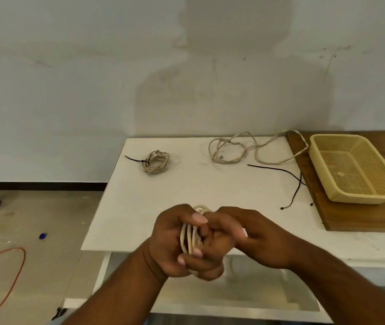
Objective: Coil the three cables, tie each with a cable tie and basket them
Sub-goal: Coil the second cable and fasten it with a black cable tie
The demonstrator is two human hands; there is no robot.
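Holding a coiled beige cable over the near edge of the white table, both hands clamped on it. Left hand wrapped round the bundle, thumb across the top and fingertips curled under; several parallel strands visible between thumb and fingers. Right hand pressed against the same bundle from the right, fingers folded in among the loops; somewhat blurred, so exact finger placement could not be read. Top of the coil seen poking up between the two hands.

Surroundings, all referred to the table. Far left part: a finished coil, beige, small and tight, bound with a black cable tie whose tail stuck out to the left. Far middle: a loose cable, beige, uncoiled, sprawled in wide loops, one end running up onto the wooden board at the right end. Between loose cable and board: two spare ties, black, thin, lying crossed, ends toward the near side, one reaching onto the board's left edge. On the board: a yellow mesh basket, rectangular, nothing seen inside. Nothing lying between the hands and the basket apart from the spare ties.

Off the table, left, on the floor: a red cord in a curve and a small blue object. Behind: a pale wall bearing a person's shadow.
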